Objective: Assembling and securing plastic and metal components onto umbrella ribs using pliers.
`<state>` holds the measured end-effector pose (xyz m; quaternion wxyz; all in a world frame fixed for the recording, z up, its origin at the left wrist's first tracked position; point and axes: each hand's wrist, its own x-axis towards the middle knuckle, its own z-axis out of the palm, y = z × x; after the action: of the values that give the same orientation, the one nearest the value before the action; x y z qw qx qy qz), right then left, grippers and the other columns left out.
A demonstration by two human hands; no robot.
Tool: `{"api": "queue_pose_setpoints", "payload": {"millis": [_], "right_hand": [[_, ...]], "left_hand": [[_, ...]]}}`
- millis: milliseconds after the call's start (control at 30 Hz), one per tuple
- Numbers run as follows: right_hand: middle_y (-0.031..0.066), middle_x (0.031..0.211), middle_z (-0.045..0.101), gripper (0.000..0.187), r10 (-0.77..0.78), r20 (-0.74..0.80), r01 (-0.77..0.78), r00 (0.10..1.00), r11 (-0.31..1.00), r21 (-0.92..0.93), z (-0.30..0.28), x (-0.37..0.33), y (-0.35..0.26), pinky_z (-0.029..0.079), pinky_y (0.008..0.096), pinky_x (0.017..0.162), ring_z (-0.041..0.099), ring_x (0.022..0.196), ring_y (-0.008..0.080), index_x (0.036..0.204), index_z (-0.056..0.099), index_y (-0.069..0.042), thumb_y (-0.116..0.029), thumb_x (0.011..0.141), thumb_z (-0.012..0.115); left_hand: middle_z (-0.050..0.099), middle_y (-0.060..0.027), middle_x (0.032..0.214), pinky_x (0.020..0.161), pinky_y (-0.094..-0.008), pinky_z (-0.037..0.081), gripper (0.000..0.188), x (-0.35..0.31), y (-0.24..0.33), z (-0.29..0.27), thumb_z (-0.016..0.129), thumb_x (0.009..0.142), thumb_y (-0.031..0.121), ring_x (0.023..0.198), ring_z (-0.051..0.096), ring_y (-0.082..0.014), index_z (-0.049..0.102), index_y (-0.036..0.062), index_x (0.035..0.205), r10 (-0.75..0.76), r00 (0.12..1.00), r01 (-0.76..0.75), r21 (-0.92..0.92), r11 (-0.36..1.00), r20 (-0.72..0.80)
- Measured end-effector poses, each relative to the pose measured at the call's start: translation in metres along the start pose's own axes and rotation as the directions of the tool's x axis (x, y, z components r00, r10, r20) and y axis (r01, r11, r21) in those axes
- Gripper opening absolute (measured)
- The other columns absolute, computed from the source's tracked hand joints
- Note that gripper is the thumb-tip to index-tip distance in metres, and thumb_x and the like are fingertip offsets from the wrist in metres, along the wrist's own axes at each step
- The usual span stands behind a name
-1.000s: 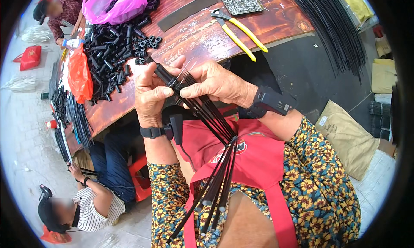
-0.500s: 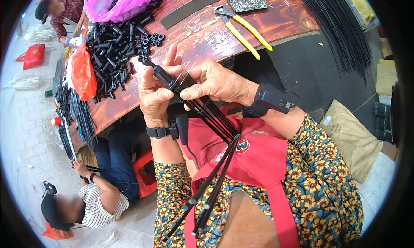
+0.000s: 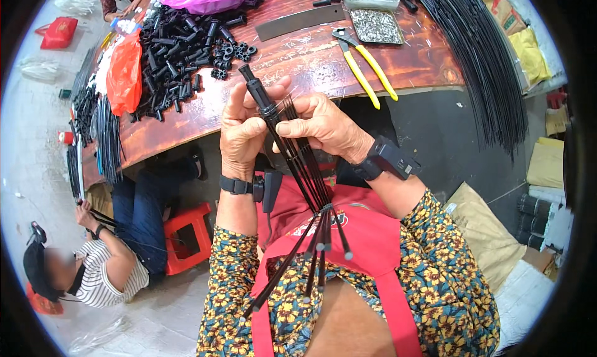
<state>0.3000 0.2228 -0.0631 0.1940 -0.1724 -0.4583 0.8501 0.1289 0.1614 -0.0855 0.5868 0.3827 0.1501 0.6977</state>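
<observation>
Between my hands, above the red apron (image 3: 367,239), is a black umbrella frame (image 3: 309,182): a bundle of thin ribs set into a black plastic tubular hub (image 3: 256,90). The hub tilts up toward the table; the ribs gather at a tie near the apron, and their capped ends fan out below it. My left hand (image 3: 241,133) is closed round the hub's lower part, thumb on its front. With thumb and fingers pinched, my right hand (image 3: 326,126) grips the ribs just below the hub; its fingertips are partly hidden behind them.
On the wooden table (image 3: 186,133) lie a heap of black plastic tubes (image 3: 168,59), yellow-handled pliers (image 3: 367,68), a flat metal bar (image 3: 298,22) and a tray of small metal bits (image 3: 377,26). Long black rods (image 3: 479,65) hang over its right edge. A co-worker (image 3: 112,251) sits at left.
The view has shifted, so the table appears lower and farther left things have moved. The umbrella frame stands more upright, and its lower rib ends are spread wider. Both hands keep their hold.
</observation>
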Motion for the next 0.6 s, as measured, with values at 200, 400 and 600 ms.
{"api": "queue_pose_setpoints", "payload": {"millis": [200,400,600], "right_hand": [[0.0076,0.078,0.071,0.019,-0.018,0.018,0.017,1.000,0.999,0.044,0.002,0.000,0.000,0.031,0.0144,0.038,0.056,0.052,0.0029,0.100,0.067,-0.004,-0.017,0.086,0.069],[0.0082,0.080,0.071,0.022,-0.046,0.002,0.045,0.999,0.994,0.100,0.004,-0.002,-0.005,0.035,0.0146,0.039,0.061,0.057,0.0056,0.103,0.066,-0.003,-0.016,0.086,0.069],[0.0055,0.080,0.067,0.015,-0.063,-0.052,0.071,0.997,0.986,0.154,-0.001,-0.003,-0.007,0.055,0.0270,0.063,0.067,0.071,0.0142,0.096,0.067,0.001,-0.011,0.086,0.069]], "left_hand": [[0.057,-0.0245,0.125,0.104,-0.0539,0.039,0.068,0.002,0.003,-0.009,0.067,0.077,-0.004,0.128,0.043,-0.0443,0.049,0.0243,0.137,-0.017,0.998,0.016,0.022,1.000,0.054],[0.061,-0.0220,0.119,0.099,-0.0448,0.045,0.074,0.000,0.016,0.019,0.064,0.077,-0.010,0.119,0.054,-0.0370,0.043,0.0181,0.141,-0.041,0.978,0.065,0.114,0.991,-0.203],[0.056,-0.0281,0.120,0.098,-0.0494,0.045,0.061,-0.029,0.064,0.074,0.053,0.094,0.021,0.115,0.055,-0.0429,0.027,-0.0024,0.144,0.223,0.972,-0.162,0.474,0.866,-0.076]]}}
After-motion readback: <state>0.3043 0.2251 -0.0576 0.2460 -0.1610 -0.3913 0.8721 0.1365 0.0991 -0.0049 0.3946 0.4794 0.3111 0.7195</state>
